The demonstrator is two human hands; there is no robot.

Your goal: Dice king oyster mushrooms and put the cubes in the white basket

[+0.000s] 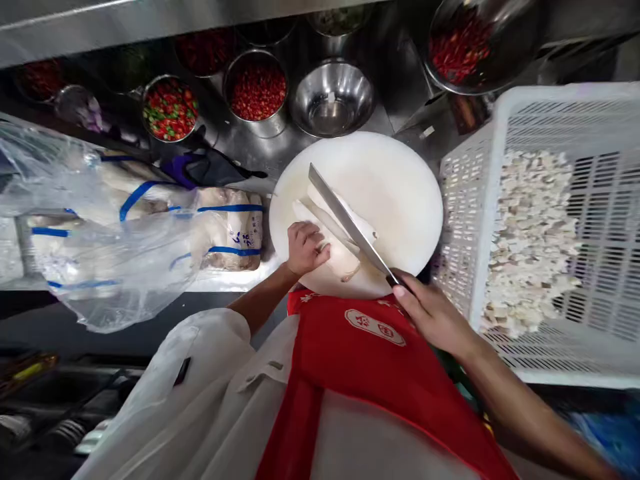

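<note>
On the round white cutting board (400, 193) lies a pale king oyster mushroom (340, 257), cut lengthwise into long pieces. My left hand (306, 248) presses on its near left part, fingers curled and closed on it. My right hand (433, 313) is wrapped round the dark handle of a kitchen knife (345, 217). The broad blade slants to the upper left across the mushroom, with one white piece (350, 210) on its far side. The blade's lower edge and its exact contact with the mushroom are hard to make out.
Right of the board stands a white plastic basket (480, 200) holding many chopped mushroom pieces (530, 240). Bagged whole mushrooms (230, 227) with blue bands lie left. Behind are a steel bowl (333, 100), a pot of chopped red chillies (257, 90) and a container of mixed peppers (170, 110).
</note>
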